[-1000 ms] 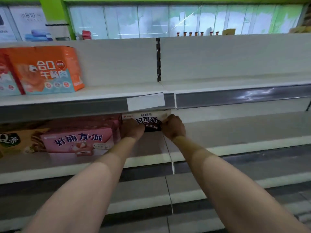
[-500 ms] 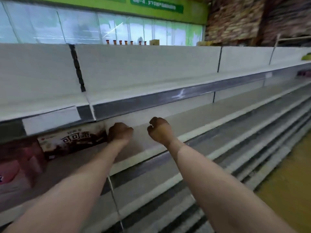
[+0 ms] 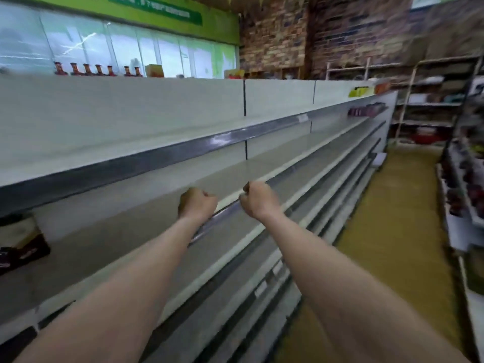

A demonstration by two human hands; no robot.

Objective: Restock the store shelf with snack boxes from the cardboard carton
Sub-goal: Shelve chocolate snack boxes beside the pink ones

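Far left, second tier: one dark snack box [image 3: 22, 247] sits on the store shelf [image 3: 146, 224], partly cut off by the frame edge and blurred, print unreadable. Above it, the grey price rail [image 3: 125, 166] of the upper tier runs diagonally to the right. Top ledge at left: a row of small red-capped bottles [image 3: 86, 69] and a yellow box [image 3: 155, 70] in front of glass panels.

Center: both bare forearms stretched out toward the shelf. Left hand [image 3: 197, 205] curled into a loose fist, nothing in it, in front of the second tier's front edge; contact with the rail can't be told. Right hand [image 3: 258, 200] just beside it, also a closed fist, empty, held in the air in front of the shelf edge. Hands apart from each other, and well apart from the snack box.

Right of the hands: long bare shelf tiers running away to the aisle end, a few purple packs [image 3: 366, 110] on a far tier. Yellowish floor [image 3: 392, 231]. Far right: another rack [image 3: 466, 179] with dark goods, blurred. Brick wall [image 3: 340, 35] at back. Carton not in view.
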